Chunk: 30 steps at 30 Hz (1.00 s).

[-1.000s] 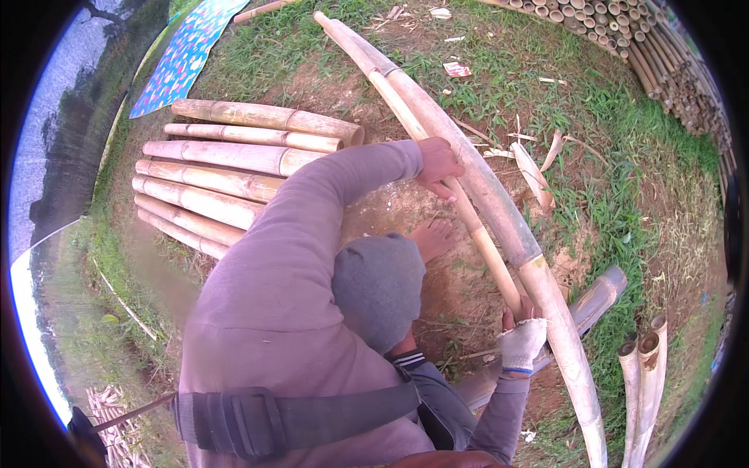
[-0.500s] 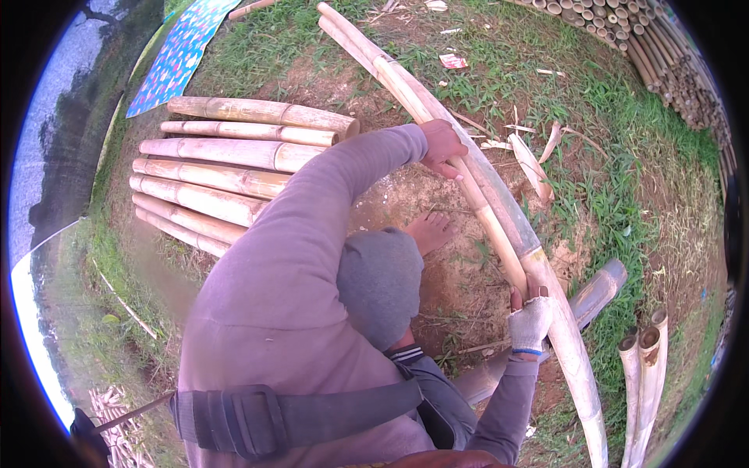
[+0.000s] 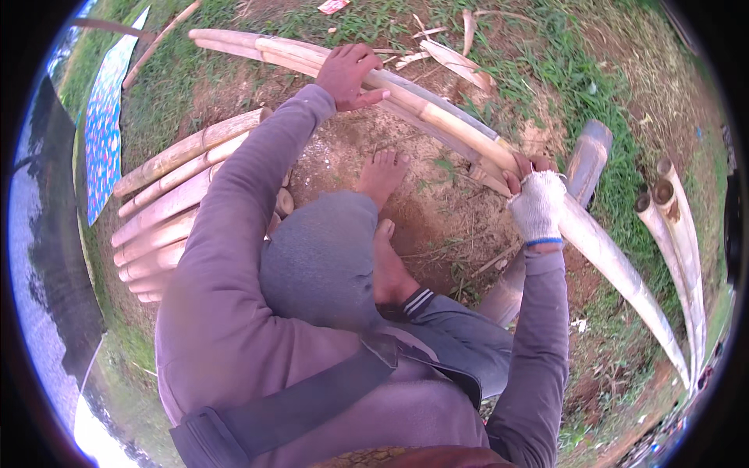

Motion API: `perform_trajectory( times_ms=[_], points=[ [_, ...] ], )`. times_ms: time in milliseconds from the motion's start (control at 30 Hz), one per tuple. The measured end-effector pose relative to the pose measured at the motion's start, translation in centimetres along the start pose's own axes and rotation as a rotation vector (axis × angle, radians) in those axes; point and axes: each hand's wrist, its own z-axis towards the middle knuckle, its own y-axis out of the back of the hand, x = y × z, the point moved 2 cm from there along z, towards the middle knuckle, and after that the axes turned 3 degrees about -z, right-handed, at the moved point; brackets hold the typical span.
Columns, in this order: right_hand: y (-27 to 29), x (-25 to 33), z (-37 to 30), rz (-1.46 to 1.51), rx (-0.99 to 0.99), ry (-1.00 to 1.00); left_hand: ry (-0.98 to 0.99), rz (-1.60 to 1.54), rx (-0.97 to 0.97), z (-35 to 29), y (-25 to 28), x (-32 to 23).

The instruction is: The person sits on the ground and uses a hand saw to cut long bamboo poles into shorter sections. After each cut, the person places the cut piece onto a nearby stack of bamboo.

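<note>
A long bamboo pole (image 3: 624, 277) slants across the ground in front of me. Alongside its far part lies a shorter, yellowish bamboo pole (image 3: 449, 118), close against it. My left hand (image 3: 346, 76), bare, is wrapped over the bamboo from above, with the thumb stretched along the near side. My right hand (image 3: 538, 203), in a white knitted glove with bare fingertips, has its fingers curled at the near end of the shorter pole. Beneath the long pole, a thick greyish bamboo piece (image 3: 589, 160) crosses on the ground.
Cut bamboo sections (image 3: 160, 214) lie in a row at the left, partly behind my left arm. Several bamboo poles (image 3: 680, 242) are bunched at the right. A blue patterned sheet (image 3: 105, 136) lies at far left. Dry husk pieces (image 3: 460, 64) are on the grass. My bare foot (image 3: 382, 173) is near the poles.
The whole view has turned, so the poles lie flatter across it. Both hands stay on the bamboo. Another length now shows below the shorter pole.
</note>
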Motion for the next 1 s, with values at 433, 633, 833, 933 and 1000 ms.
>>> perform_trajectory(
  times_ms=[433,633,833,933,1000],
  points=[
    [1.9,-1.0,-4.0,-0.096,-0.217,-0.234,-0.392,-0.019,0.338,7.8,-7.3,-22.6],
    [6.5,-6.5,-29.5,0.364,-0.148,-1.069,-0.326,0.151,0.455,8.3,-6.8,-24.6],
    [-4.0,1.2,-56.8,0.211,0.297,-1.642,-0.250,0.265,0.731,12.2,-6.6,-29.2],
    [-3.5,5.4,-54.5,0.059,-0.068,-1.615,-0.218,0.324,0.818,13.4,-6.4,-30.5],
    [-3.9,6.6,-55.0,-0.049,-0.238,-1.628,-0.165,0.352,0.943,14.1,-5.6,-31.7]
  ],
)
